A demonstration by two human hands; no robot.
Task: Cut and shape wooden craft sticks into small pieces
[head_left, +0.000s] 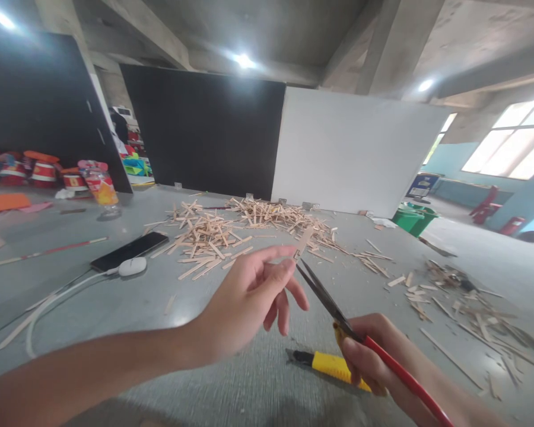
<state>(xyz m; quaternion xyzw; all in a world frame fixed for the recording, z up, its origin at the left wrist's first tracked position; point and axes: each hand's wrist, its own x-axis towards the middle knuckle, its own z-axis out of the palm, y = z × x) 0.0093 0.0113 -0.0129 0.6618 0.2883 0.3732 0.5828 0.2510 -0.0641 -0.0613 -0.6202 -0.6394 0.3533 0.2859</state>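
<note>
Between the thumb and index finger of my left hand is a flat wooden stick, tilted up and away; its other fingers hang loosely curled. My right hand is wrapped round a pair of scissors with dark blades and a red handle. The blade tips point up and left, close below the near end of the stick, slightly apart from each other. Beneath my right hand a yellow utility knife with a black end lies on the grey table, partly covered by the hand.
Loose wooden sticks lie heaped in the middle, with scattered pieces to the right. On the left are a black phone, a white charger with cable and a bottle. Black and white panels stand behind.
</note>
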